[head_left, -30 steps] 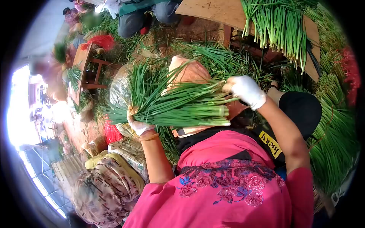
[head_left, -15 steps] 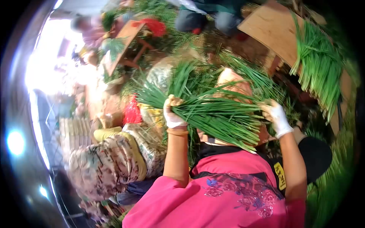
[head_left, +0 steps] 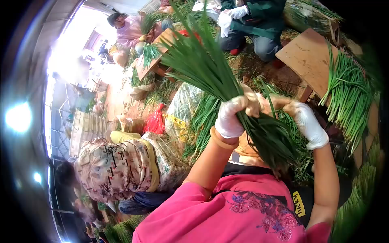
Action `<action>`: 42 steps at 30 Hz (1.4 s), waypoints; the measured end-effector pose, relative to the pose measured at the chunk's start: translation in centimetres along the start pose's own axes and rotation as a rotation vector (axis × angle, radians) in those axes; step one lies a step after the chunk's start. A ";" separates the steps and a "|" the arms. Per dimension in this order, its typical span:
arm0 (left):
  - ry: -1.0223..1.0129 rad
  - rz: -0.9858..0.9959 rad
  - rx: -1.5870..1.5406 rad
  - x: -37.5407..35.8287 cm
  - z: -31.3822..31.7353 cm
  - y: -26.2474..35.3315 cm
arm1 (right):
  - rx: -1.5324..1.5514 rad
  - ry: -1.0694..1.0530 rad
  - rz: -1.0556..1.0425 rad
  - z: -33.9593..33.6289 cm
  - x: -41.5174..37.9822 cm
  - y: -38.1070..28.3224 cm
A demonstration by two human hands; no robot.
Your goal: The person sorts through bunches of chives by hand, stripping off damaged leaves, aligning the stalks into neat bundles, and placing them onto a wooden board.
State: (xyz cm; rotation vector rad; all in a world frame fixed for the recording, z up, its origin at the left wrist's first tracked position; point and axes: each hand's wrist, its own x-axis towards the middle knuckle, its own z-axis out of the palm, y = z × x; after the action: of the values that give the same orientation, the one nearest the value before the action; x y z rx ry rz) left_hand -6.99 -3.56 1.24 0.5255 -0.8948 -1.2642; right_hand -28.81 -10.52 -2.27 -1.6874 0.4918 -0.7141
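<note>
My left hand [head_left: 237,109], in a thin white glove with the fingertips bare, is closed round the middle of a bunch of garlic chives [head_left: 206,71]. Its leafy end points up and away to the left; the stem end hangs down to the right over my lap. Just right of the bunch is my right hand [head_left: 302,119], gloved the same way, its fingers curled and blurred close to a single long leaf [head_left: 269,99]. What these fingers pinch I cannot tell. Below the left hand lie more loose chives [head_left: 202,125].
A wooden board [head_left: 306,56] at right has a pile of chives [head_left: 348,97] over its edge. A person in patterned clothing [head_left: 115,168] sits close on my left, near a red bag [head_left: 154,121]. Across from me sits a person with white gloves [head_left: 229,18].
The bunch has swung from lying nearly level to a steep slant, leaves upward. Both hands have shifted right, and the view has turned slightly.
</note>
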 end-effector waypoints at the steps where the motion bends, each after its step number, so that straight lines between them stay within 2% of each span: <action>1: 0.006 0.095 0.065 0.7 0.4 -0.2 | 0.041 -0.146 0.294 -0.2 0.1 1.1; 2: 0.180 0.063 0.065 0.7 1.1 0.4 | 0.090 -0.103 0.352 -0.1 -0.6 1.8; 3: 0.199 0.230 0.017 1.0 -1.3 -0.9 | 0.140 -0.054 0.423 0.0 -1.8 2.4; 4: 0.300 0.128 -0.217 0.8 -2.3 -0.5 | 0.198 -0.023 0.403 -0.4 -2.9 3.1; 5: 0.484 0.086 -0.223 0.3 -4.0 -0.9 | 0.257 0.010 0.387 -1.0 -4.0 3.8; 6: 0.569 0.088 -0.366 -0.4 -5.7 -1.5 | 0.113 0.083 0.335 -1.0 -5.2 4.3; 7: 0.682 0.141 -0.233 -1.4 -6.9 -2.4 | -0.066 0.076 0.426 -0.3 -6.0 3.4; 9: 0.769 -0.065 -0.152 -5.1 -10.7 -3.4 | -0.411 0.132 0.164 2.6 -7.7 6.5; 11: 0.891 -0.161 -0.179 -8.5 -11.9 -4.0 | -0.802 0.032 0.204 6.3 -8.9 8.8; 12: 0.972 -0.067 -0.111 -10.2 -12.9 -4.6 | -1.008 0.031 0.292 7.8 -8.5 8.3; 13: 0.950 -0.106 -0.109 -11.3 -12.5 -4.1 | -1.080 0.058 0.279 8.0 -8.1 8.5; 15: 0.962 -0.173 -0.054 -12.0 -11.2 -2.4 | -0.989 0.103 0.317 7.8 -7.4 9.7; 16: 1.052 -0.123 -0.066 -12.2 -12.8 -1.2 | -1.053 0.098 0.257 7.3 -7.1 10.3; 17: 1.140 -0.069 -0.079 -12.3 -14.9 0.7 | -1.132 -0.056 0.312 6.7 -6.7 10.1; 19: 1.179 0.006 0.371 -12.6 -17.4 6.4 | -1.304 -0.027 0.172 6.3 -6.6 11.8; 21: 0.991 0.397 1.000 -11.1 -20.2 11.3 | -1.371 -0.051 0.119 6.0 -6.5 10.7; 23: 0.569 0.431 1.518 -6.7 -11.4 11.5 | -1.429 -0.041 0.033 5.9 -6.4 10.3; 24: 0.336 0.270 1.574 -5.3 -9.1 10.7 | -1.452 -0.019 -0.034 5.9 -6.2 10.5; 26: -0.217 0.124 1.566 -2.2 -3.5 6.8 | -1.430 0.014 -0.116 6.1 -5.8 9.9; 27: -0.275 -0.157 1.505 -2.3 -1.9 3.8 | -1.369 0.040 -0.131 6.1 -5.7 9.4; 28: -0.600 -0.084 1.711 -2.0 -3.8 1.0 | -1.309 0.066 -0.143 6.1 -5.9 9.0; 29: -0.624 -0.287 1.881 -2.9 -3.5 -2.1 | -1.253 0.094 -0.150 6.0 -6.2 8.7; 31: -0.643 -0.305 1.689 -5.3 -6.7 -6.1 | -1.330 -0.019 0.049 4.8 -8.3 6.2; 33: -0.558 -0.352 1.799 -6.6 -5.6 -7.0 | -1.166 0.099 0.173 3.4 -11.3 6.1; 34: -0.517 -0.289 1.763 -7.0 -5.5 -7.4 | -1.167 0.189 0.039 2.2 -11.8 5.1; 36: -0.468 -0.244 1.781 -7.7 -5.0 -8.2 | -1.133 0.192 0.012 1.9 -10.9 3.6; 38: -0.442 -0.219 1.807 -7.7 -4.5 -8.6 | -1.274 0.224 -0.010 3.2 -8.9 3.1; 40: -0.426 -0.157 1.821 -7.7 -4.3 -8.8 | -1.242 0.088 0.220 4.6 -5.9 4.2; 41: -0.412 -0.187 1.838 -7.8 -3.9 -8.9 | -1.176 0.010 0.358 5.2 -4.4 4.8; 42: -0.399 -0.217 1.854 -8.0 -3.5 -9.0 | -1.138 0.022 0.342 6.1 -3.2 5.6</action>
State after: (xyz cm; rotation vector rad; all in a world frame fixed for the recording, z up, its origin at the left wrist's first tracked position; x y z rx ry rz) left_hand -9.80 1.38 -9.92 1.8402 -2.2983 -0.3362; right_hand -26.61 -5.34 -9.17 -2.5220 1.3303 -0.1555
